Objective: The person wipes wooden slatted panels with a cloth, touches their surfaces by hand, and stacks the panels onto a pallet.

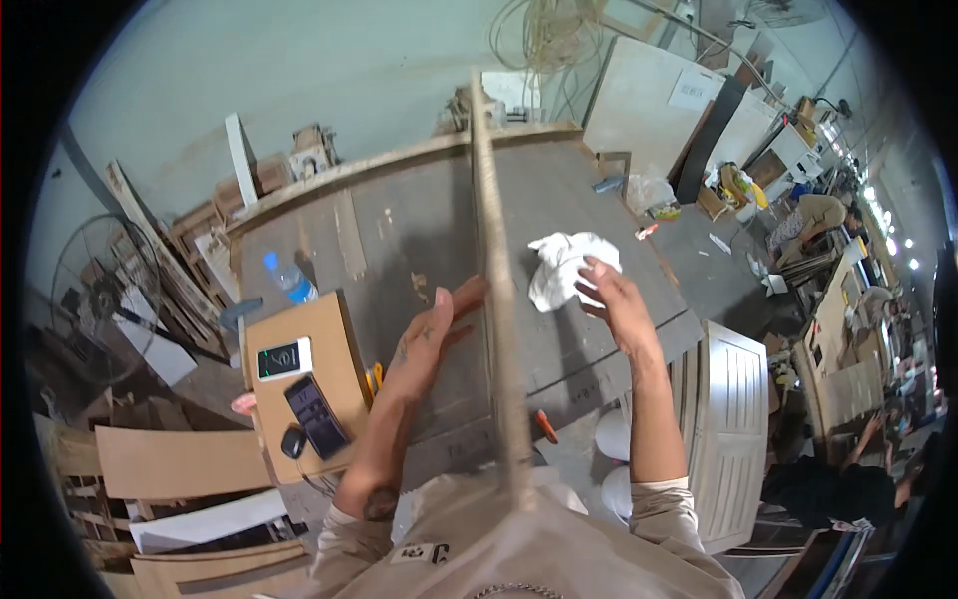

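A long thin wooden strip point(489, 220) runs from my chest out over the grey workbench point(399, 230) to its far edge. My left hand point(434, 329) lies flat with fingers apart, its fingertips touching the strip's left side. My right hand point(611, 299) is closed on a crumpled white cloth point(561, 268) that rests on the bench to the right of the strip.
A brown board point(334, 339) at the bench's left carries two phones point(299, 384) and a dark mouse. A water bottle point(290, 279) stands behind it. A white louvred panel point(733, 399) leans at the right. A fan point(95, 290) and stacked wood stand left; people work far right.
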A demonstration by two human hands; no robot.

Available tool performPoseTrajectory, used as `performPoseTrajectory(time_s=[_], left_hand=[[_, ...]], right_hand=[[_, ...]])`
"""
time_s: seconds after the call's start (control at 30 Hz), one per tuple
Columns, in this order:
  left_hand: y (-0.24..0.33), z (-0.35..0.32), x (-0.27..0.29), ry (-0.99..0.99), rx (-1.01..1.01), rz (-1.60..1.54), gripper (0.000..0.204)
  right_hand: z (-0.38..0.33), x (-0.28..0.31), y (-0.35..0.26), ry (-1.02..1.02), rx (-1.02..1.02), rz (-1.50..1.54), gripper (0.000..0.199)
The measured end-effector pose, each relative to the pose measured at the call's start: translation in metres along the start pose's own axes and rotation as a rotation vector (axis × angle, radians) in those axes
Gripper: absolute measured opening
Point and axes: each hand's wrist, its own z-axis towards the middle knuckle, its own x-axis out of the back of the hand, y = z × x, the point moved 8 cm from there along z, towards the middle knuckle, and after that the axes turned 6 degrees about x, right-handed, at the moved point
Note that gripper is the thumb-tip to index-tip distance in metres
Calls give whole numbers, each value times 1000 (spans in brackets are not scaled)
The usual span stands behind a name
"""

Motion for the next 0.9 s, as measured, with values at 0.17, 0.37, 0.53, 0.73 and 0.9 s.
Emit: performPoseTrajectory(time_s=[0.17, 0.37, 0.53, 0.73, 0.9], left_hand=[[-146, 19, 76, 225, 223, 105, 67], [-300, 16, 84, 180, 643, 251, 60], [-306, 24, 50, -65, 696, -256, 57], [-296, 24, 31, -80, 712, -403, 64], [-238, 45, 16, -117, 587, -395, 56]], right_hand=[[-37, -62, -82, -276, -17, 149, 86], [-45, 11, -65, 124, -74, -161, 67], [-53, 4, -87, 86, 85, -446, 48], [-73, -8, -147, 73, 134, -537, 44], [-125, 12, -188, 174, 296, -541, 45]])
